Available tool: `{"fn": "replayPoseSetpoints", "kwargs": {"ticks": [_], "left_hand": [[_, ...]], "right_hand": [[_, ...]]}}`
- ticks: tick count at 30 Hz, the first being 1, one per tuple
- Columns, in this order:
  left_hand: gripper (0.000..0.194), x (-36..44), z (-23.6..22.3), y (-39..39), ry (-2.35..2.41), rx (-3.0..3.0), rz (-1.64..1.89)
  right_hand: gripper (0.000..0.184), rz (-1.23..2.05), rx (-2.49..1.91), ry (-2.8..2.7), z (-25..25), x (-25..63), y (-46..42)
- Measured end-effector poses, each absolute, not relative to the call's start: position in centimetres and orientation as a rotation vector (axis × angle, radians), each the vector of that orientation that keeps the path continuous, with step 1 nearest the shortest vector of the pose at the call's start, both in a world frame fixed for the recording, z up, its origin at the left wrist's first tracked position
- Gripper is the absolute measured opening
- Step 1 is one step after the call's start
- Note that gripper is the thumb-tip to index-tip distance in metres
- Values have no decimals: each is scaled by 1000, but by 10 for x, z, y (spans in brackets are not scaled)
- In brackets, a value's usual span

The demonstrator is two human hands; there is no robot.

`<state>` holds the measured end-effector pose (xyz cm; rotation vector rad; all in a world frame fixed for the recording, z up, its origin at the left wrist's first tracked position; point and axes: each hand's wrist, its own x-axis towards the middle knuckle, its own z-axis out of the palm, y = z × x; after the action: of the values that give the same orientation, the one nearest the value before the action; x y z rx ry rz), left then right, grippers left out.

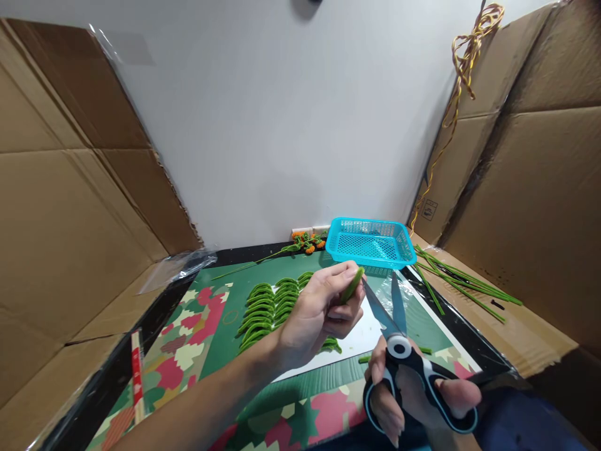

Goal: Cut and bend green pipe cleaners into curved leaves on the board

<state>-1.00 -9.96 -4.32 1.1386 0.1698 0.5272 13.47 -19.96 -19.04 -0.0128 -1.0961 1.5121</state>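
Green fuzzy piece (pixel 352 286) up at the blade tips!

It's pinched in my left hand (pixel 305 316), above the worktop (pixel 225 322), long axis slanting up and rightward. My right hand (pixel 416 389) has its grip closed round the scissors (pixel 399 346), blades spread, and look, the left blade's tip sits just beside the piece's right edge; contact, I can't tell. Left hand's nearer, holding it. Beyond, the blue basket (pixel 370 249)!

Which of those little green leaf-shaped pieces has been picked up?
The piece in the left hand, its tip pointing up beside the open blades of the scissors. The other pieces in view lie flat.
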Motion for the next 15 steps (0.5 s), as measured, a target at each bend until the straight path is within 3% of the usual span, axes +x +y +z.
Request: {"fn": "replayPoseSetpoints", "kwargs": {"ticks": [15], "left_hand": [[31,-10,-44,-95,257,1228,545]], "right_hand": [[86,1469,-156,-1125,-184,137,-196]]}}
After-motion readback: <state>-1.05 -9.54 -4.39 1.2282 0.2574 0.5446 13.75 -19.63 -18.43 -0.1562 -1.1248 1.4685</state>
